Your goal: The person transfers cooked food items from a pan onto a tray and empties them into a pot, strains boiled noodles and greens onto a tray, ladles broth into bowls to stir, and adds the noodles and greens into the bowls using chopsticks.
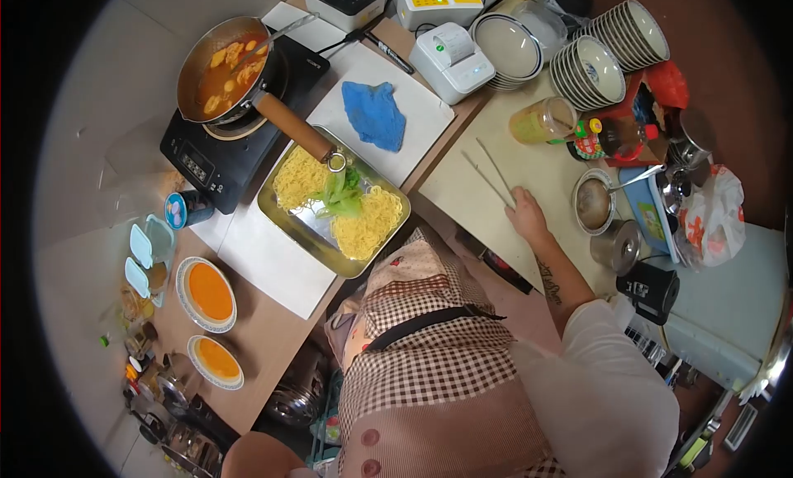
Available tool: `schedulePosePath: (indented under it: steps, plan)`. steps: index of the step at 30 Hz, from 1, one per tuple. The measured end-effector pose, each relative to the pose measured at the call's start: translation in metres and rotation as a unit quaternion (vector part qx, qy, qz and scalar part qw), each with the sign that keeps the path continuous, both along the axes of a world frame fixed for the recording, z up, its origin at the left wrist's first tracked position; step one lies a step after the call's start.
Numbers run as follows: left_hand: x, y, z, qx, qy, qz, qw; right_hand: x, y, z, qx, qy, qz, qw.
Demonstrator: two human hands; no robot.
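- We see the right hand over the pale cream surface, its fingers closed around the near end of a pair of slim, silvery metal tongs. The prongs stand apart with nothing between them; whether their tips touch the surface we cannot tell.
- The left hand lies outside our view, so we cannot tell how far it is opened or what it has hold of.
- Left of the tongs, we find a shallow, rectangular metal tray bearing two mounds of yellow noodles and some light-green leaves.
- Above the tray's far side reaches the brown wooden handle of a round metal pan, which stands on a flat black electric cooker. We judge this the chief hazard: a sleeve or wrist catching the handle could tip the pan and spill its red-orange broth over the noodles.
- The tray sits at the edge of its surface, close to the brown-and-white checked apron; a bump from the body could dislodge it.
- Should the grip slacken, we would expect the tongs to slide, perhaps into the gap between the surfaces.
- Two white, pattern-rimmed bowls hold orange liquid; a careless knock could slop it.
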State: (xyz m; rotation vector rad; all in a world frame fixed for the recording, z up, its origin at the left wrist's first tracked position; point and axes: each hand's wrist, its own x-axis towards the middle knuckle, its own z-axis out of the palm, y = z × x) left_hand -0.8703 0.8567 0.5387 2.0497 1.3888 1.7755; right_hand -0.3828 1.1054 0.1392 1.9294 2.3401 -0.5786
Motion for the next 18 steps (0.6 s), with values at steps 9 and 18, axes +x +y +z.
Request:
schedulePosePath:
  steps: [9,18]
  plan:
    - [0.018,0.013,-0.019,-0.01,-0.091,-0.042,0.995,-0.045,-0.042,0.08,-0.094,0.31,-0.217,0.921]
    - [-0.018,-0.094,-0.015,0.057,-0.22,-0.035,0.973,-0.215,-0.079,0.152,-0.065,0.372,0.128,0.917]
